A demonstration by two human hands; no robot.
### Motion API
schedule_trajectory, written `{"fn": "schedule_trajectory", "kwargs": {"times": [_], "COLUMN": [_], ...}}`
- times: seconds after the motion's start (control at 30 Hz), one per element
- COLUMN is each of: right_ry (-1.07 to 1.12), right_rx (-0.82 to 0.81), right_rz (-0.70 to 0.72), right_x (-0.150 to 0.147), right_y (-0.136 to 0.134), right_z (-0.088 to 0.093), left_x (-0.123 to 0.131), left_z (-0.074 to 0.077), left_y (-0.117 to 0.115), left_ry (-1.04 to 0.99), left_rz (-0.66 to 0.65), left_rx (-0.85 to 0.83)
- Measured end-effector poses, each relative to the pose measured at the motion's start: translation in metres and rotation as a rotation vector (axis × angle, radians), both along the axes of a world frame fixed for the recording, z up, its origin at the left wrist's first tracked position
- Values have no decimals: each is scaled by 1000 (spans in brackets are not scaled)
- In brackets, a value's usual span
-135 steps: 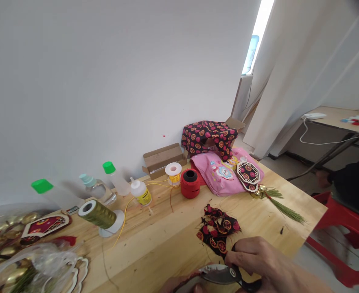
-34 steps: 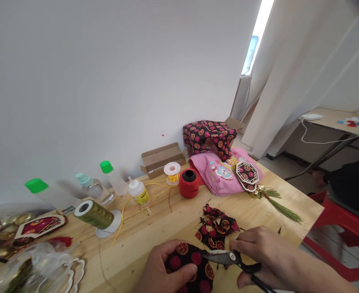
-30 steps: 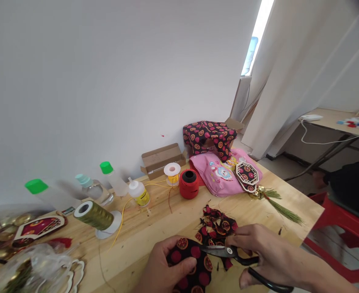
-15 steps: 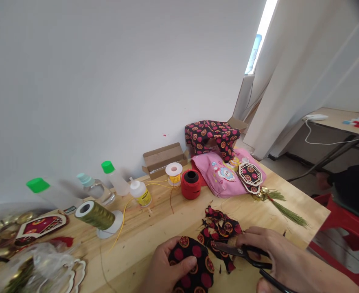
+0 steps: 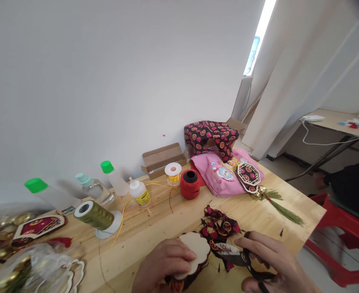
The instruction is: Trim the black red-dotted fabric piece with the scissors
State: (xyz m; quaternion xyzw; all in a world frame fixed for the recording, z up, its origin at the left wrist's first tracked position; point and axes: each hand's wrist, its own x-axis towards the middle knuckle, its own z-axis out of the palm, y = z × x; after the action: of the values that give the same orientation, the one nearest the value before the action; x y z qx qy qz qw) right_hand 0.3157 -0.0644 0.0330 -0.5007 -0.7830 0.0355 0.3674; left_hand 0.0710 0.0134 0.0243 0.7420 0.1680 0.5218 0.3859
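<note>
Head view: nearest, the person's left hand (image 5: 164,260) grips a pale, flat, scalloped disc (image 5: 199,246) above the wooden desk (image 5: 152,232), with black cloth printed in red and orange (image 5: 185,283) showing at its lower edge. Half a second ago the cloth-covered face was up; now the bare one is. Right of the disc, the right hand (image 5: 271,260) grasps black-handled metal scissors (image 5: 237,258), their tip just beside the disc; a second ago they reached the cloth's edge, so I judge that cutting has paused while the back is in view. Just beyond the disc, to its right, lies a tangled heap of similarly printed scraps (image 5: 225,224); farther beyond it stand a round red roll with a black core (image 5: 189,188) and, rightward, a pink cartoon-printed fabric pouch (image 5: 217,177).
</note>
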Motion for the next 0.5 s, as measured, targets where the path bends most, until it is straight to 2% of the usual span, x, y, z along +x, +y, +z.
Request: {"fn": "schedule_trajectory", "kwargs": {"times": [0.07,0.13,0.2,0.27,0.4,0.5], "right_ry": [-22,-23,10,95,300,375], "right_rx": [31,34,19,-5,-71,-130], "right_rz": [13,12,9,-4,-16,54], "right_x": [0,-1,-4,-9,-25,-40], "right_y": [0,0,-1,-1,1,4], "right_z": [-3,-4,-4,-2,2,-2], "left_x": [-5,-7,-9,-10,-7,3], "left_z": [5,8,7,5,6,11], "left_y": [1,-2,-6,-9,-11,-16], "left_ry": [99,174,200,243,255,207], "left_rz": [-15,1,90,85,14,-43], "left_rx": [191,230,120,54,-3,-191]}}
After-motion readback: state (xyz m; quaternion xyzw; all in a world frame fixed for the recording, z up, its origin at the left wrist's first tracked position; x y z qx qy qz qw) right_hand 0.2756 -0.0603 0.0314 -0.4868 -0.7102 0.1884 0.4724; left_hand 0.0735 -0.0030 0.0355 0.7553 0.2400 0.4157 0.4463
